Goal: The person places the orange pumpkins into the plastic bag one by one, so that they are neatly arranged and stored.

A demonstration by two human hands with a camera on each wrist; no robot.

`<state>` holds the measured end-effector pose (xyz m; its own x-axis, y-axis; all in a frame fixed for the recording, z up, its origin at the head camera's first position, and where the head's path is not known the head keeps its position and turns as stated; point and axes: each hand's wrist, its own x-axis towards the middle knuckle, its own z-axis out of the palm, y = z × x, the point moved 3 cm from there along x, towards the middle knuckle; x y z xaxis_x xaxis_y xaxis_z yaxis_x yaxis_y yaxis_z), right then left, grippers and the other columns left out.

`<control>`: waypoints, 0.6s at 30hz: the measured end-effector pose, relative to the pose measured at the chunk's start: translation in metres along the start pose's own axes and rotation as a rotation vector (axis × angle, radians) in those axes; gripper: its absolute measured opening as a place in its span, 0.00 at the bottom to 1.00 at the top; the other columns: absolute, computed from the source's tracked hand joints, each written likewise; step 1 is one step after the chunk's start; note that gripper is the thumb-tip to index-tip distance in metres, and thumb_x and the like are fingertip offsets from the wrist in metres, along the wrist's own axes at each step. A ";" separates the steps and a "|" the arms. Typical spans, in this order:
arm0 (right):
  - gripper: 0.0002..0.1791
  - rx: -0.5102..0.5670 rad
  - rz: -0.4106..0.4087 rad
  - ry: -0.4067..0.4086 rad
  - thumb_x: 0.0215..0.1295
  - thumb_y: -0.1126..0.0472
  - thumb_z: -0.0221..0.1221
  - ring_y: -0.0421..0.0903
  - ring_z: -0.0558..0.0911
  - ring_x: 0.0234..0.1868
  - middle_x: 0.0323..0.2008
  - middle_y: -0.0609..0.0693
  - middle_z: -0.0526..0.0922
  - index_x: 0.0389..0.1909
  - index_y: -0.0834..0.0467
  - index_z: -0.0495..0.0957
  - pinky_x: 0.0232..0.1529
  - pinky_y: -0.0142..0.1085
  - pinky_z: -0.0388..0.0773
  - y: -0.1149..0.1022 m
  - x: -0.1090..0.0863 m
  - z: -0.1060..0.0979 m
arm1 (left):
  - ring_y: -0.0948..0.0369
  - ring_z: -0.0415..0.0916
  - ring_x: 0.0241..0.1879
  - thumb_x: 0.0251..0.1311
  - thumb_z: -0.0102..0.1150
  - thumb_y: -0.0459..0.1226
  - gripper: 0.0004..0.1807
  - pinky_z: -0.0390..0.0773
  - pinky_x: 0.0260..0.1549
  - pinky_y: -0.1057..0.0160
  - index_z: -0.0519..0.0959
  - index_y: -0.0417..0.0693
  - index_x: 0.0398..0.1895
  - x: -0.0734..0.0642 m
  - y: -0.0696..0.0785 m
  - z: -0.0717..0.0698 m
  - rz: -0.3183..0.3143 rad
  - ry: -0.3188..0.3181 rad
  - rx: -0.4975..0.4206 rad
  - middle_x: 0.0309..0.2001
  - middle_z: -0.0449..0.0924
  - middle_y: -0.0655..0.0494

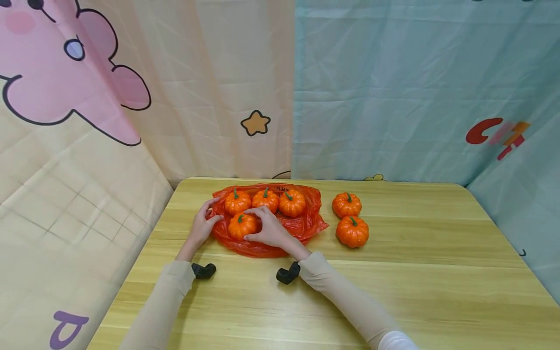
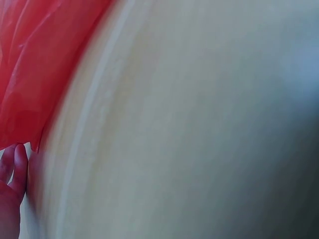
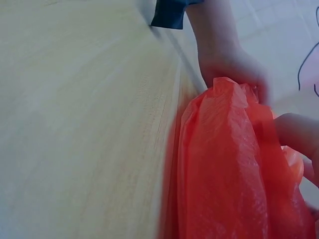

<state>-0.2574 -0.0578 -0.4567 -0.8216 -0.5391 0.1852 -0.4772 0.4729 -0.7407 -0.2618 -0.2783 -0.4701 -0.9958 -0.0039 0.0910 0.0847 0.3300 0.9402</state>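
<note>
My right hand [image 1: 270, 229] holds a small orange pumpkin [image 1: 241, 226] with a green stem, thumb and fingers curved round its right side. The pumpkin sits in an open red plastic bag [image 1: 302, 227] spread on the table. Behind it three more pumpkins stand in a row in the bag: one at left [image 1: 237, 203], one in the middle [image 1: 264, 198] and one at right [image 1: 292, 204]. At the bag's left rim, my left hand [image 1: 203, 226] grips the plastic. In the left wrist view its fingers [image 2: 20, 167] meet the bag's edge; the thumb is hidden there.
Two more pumpkins, a rear one [image 1: 347, 205] and a front one [image 1: 352, 232], stand close together right of the bag on the wooden table [image 1: 415, 287]. Black wrist devices [image 1: 203, 271] show beside both sleeves. Printed curtains [image 1: 372, 97] hang behind and at the sides.
</note>
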 end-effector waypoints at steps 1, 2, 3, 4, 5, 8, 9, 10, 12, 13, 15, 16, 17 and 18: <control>0.37 0.010 0.006 -0.010 0.49 0.54 0.72 0.51 0.72 0.58 0.57 0.55 0.70 0.62 0.52 0.71 0.62 0.46 0.70 0.000 0.000 0.000 | 0.44 0.64 0.62 0.64 0.50 0.27 0.30 0.66 0.43 0.85 0.59 0.38 0.70 -0.002 0.004 0.000 0.000 -0.002 -0.005 0.69 0.59 0.37; 0.36 0.021 0.012 -0.020 0.50 0.54 0.72 0.50 0.72 0.59 0.58 0.55 0.70 0.62 0.52 0.71 0.62 0.46 0.70 0.001 0.000 0.000 | 0.44 0.64 0.61 0.64 0.50 0.27 0.30 0.66 0.42 0.85 0.59 0.37 0.70 -0.003 0.008 0.000 -0.001 -0.003 -0.009 0.69 0.59 0.37; 0.36 0.031 0.019 -0.026 0.50 0.54 0.72 0.50 0.72 0.59 0.59 0.54 0.70 0.62 0.53 0.71 0.63 0.45 0.70 0.002 0.000 0.000 | 0.43 0.64 0.61 0.64 0.50 0.27 0.30 0.67 0.42 0.85 0.59 0.36 0.70 -0.005 0.012 0.001 -0.001 -0.004 -0.007 0.69 0.59 0.36; 0.36 0.039 0.024 -0.031 0.51 0.55 0.71 0.50 0.71 0.60 0.60 0.54 0.70 0.62 0.53 0.70 0.63 0.44 0.69 0.002 0.000 0.000 | 0.43 0.64 0.61 0.64 0.50 0.26 0.30 0.67 0.42 0.85 0.59 0.36 0.70 -0.006 0.016 0.001 -0.002 -0.005 -0.006 0.69 0.59 0.36; 0.36 0.052 0.031 -0.035 0.51 0.55 0.71 0.50 0.71 0.61 0.61 0.54 0.70 0.62 0.54 0.70 0.63 0.43 0.70 0.003 0.000 0.000 | 0.43 0.64 0.61 0.64 0.49 0.27 0.30 0.67 0.42 0.85 0.59 0.36 0.70 -0.008 0.019 0.002 -0.002 -0.004 0.001 0.69 0.59 0.36; 0.36 0.080 0.048 -0.038 0.51 0.57 0.71 0.49 0.73 0.59 0.60 0.55 0.71 0.62 0.56 0.69 0.60 0.40 0.72 0.005 -0.001 0.000 | 0.44 0.64 0.61 0.64 0.49 0.27 0.30 0.66 0.43 0.85 0.59 0.37 0.70 -0.009 0.022 0.002 -0.010 -0.003 -0.003 0.69 0.59 0.36; 0.36 0.082 0.052 -0.035 0.51 0.57 0.71 0.49 0.74 0.57 0.59 0.56 0.71 0.62 0.56 0.69 0.58 0.39 0.74 0.005 -0.001 0.000 | 0.44 0.64 0.61 0.64 0.49 0.27 0.29 0.66 0.43 0.85 0.59 0.37 0.70 -0.010 0.022 0.002 -0.011 -0.004 -0.004 0.69 0.59 0.37; 0.36 0.086 0.055 -0.035 0.51 0.58 0.71 0.49 0.75 0.55 0.58 0.56 0.72 0.62 0.56 0.70 0.56 0.38 0.75 0.005 -0.001 0.000 | 0.44 0.64 0.61 0.64 0.49 0.27 0.29 0.66 0.43 0.85 0.59 0.36 0.70 -0.010 0.022 0.003 -0.011 -0.004 -0.006 0.69 0.59 0.37; 0.36 0.087 0.055 -0.028 0.50 0.58 0.71 0.49 0.76 0.50 0.54 0.57 0.72 0.62 0.56 0.70 0.52 0.37 0.76 0.005 -0.001 0.000 | 0.44 0.64 0.62 0.64 0.49 0.27 0.30 0.66 0.43 0.85 0.59 0.36 0.70 -0.009 0.021 0.002 -0.011 -0.006 -0.012 0.69 0.59 0.36; 0.36 0.087 0.056 -0.026 0.50 0.59 0.71 0.48 0.76 0.49 0.53 0.57 0.73 0.62 0.55 0.70 0.51 0.36 0.76 0.005 -0.001 0.000 | 0.44 0.64 0.62 0.64 0.49 0.27 0.30 0.66 0.43 0.85 0.59 0.36 0.70 -0.009 0.021 0.002 -0.011 -0.008 -0.015 0.69 0.58 0.37; 0.36 0.101 0.067 -0.027 0.51 0.60 0.71 0.47 0.75 0.48 0.53 0.57 0.73 0.62 0.55 0.70 0.50 0.34 0.76 0.005 -0.001 0.000 | 0.44 0.64 0.62 0.64 0.49 0.27 0.30 0.67 0.42 0.85 0.59 0.36 0.70 -0.009 0.020 0.002 -0.011 -0.010 -0.018 0.70 0.58 0.36; 0.36 0.111 0.068 -0.026 0.51 0.60 0.71 0.47 0.75 0.49 0.54 0.56 0.73 0.62 0.56 0.70 0.50 0.35 0.76 0.004 -0.001 0.001 | 0.43 0.63 0.62 0.64 0.49 0.27 0.30 0.66 0.43 0.85 0.59 0.36 0.70 -0.009 0.020 0.002 -0.009 -0.011 -0.018 0.70 0.58 0.36; 0.35 0.120 0.067 -0.025 0.51 0.61 0.71 0.47 0.75 0.49 0.54 0.56 0.73 0.62 0.56 0.70 0.51 0.35 0.76 0.004 -0.001 0.001 | 0.43 0.63 0.62 0.64 0.49 0.27 0.30 0.66 0.43 0.85 0.59 0.36 0.70 -0.009 0.020 0.002 -0.007 -0.012 -0.016 0.70 0.58 0.36; 0.35 0.131 0.068 -0.025 0.51 0.61 0.71 0.48 0.75 0.50 0.55 0.56 0.73 0.62 0.57 0.70 0.52 0.35 0.76 0.004 -0.001 0.001 | 0.43 0.64 0.62 0.64 0.49 0.27 0.30 0.66 0.43 0.85 0.59 0.36 0.70 -0.008 0.020 0.002 -0.007 -0.011 -0.014 0.69 0.59 0.36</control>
<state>-0.2585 -0.0555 -0.4605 -0.8419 -0.5269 0.1169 -0.3748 0.4149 -0.8291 -0.2517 -0.2699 -0.4528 -0.9967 0.0047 0.0807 0.0781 0.3170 0.9452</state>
